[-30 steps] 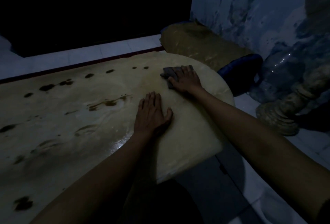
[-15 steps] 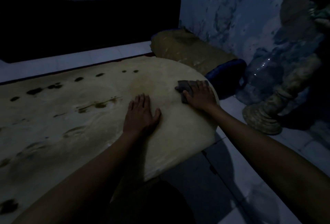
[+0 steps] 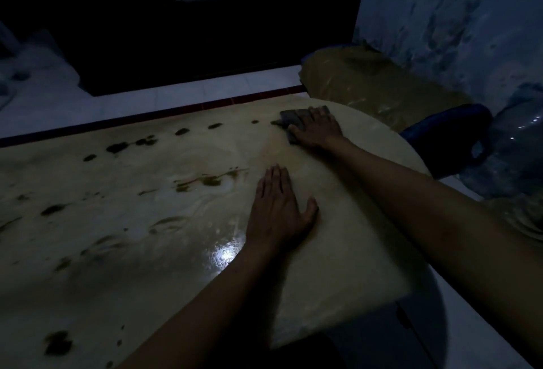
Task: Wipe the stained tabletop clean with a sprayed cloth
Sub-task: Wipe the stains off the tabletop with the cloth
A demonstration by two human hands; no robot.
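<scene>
Dim room, pale counter [image 3: 338, 265] with rounded right end. Right hand [image 3: 318, 130] flat over a dark folded cloth [image 3: 289, 120] at the far right edge, fingers spread and pressing down rather than curled around it; palm pressure likely chosen to drag the cloth across the surface. Cloth touching the nearest dark spot [image 3: 275, 123] of the far row. Left hand [image 3: 279, 212] open, empty, palm down near the counter middle, probably bracing the body for the reach. Wet glare [image 3: 223, 257] just beside the left wrist, suggesting spray or moisture.

Count: one cloth, two hands. Far-edge row of stains [image 3: 141, 142]: roughly eight blotches, some merged, exact number uncertain. One long streaked stain [image 3: 208, 180] just left of the left fingertips. Several fainter smears along the left part; one heavy blotch [image 3: 58, 342] at near left. Right end around the hands looks cleaner; most wiping judged still ahead. No spray bottle in view.
</scene>
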